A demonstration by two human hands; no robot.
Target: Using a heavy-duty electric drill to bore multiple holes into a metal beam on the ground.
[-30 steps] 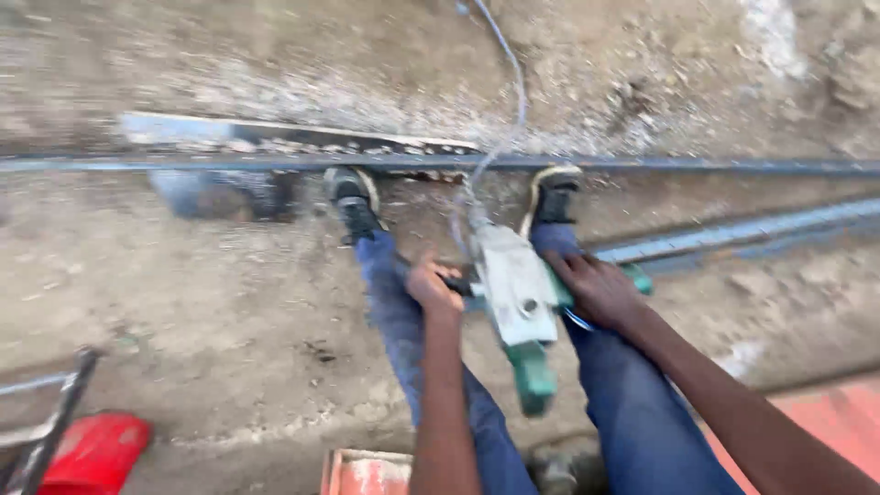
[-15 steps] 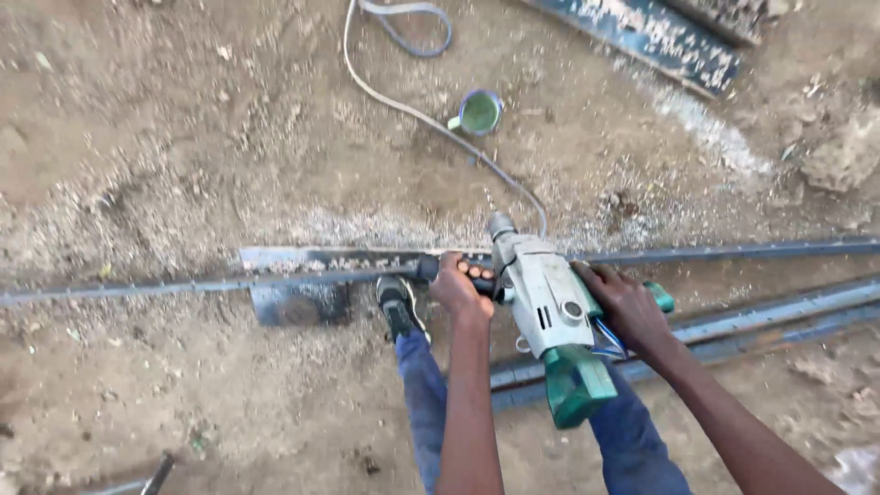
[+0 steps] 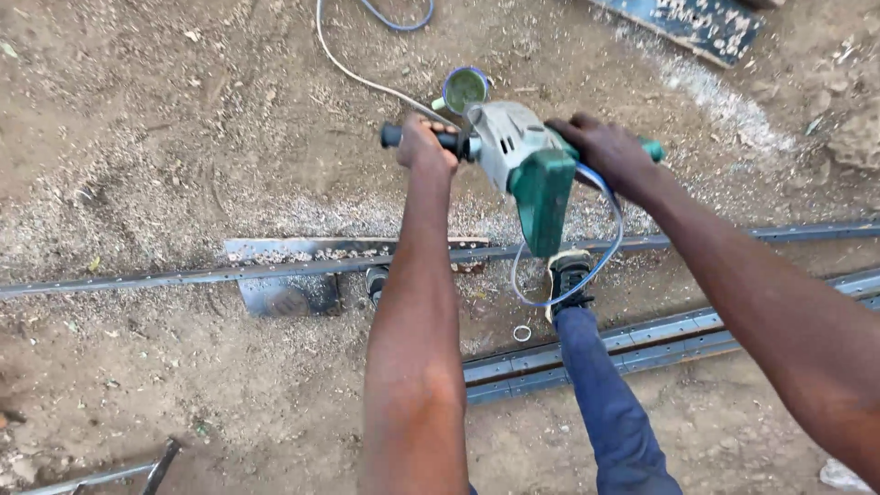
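A grey and green power drill (image 3: 522, 165) is held out in front of me above the dirt ground. My left hand (image 3: 423, 142) is closed around its black side handle. My right hand (image 3: 610, 156) grips the green rear handle on the other side. A pale power cable (image 3: 353, 73) runs from the drill up and away across the ground, and a blue loop of cord (image 3: 587, 266) hangs below it. Under the drill a long steel bar (image 3: 183, 275) lies on the ground over a flat metal plate (image 3: 284, 293), with my shoes (image 3: 568, 275) on it.
A small green tin can (image 3: 465, 89) stands on the dirt just beyond the drill. A second steel rail (image 3: 660, 339) lies nearer to me on the right. A plank (image 3: 687, 23) lies at the top right. Metal shavings litter the ground around the bar.
The drill has come up higher in view with both hands still on it, and the camera has tilted so that the bar and feet sit lower.
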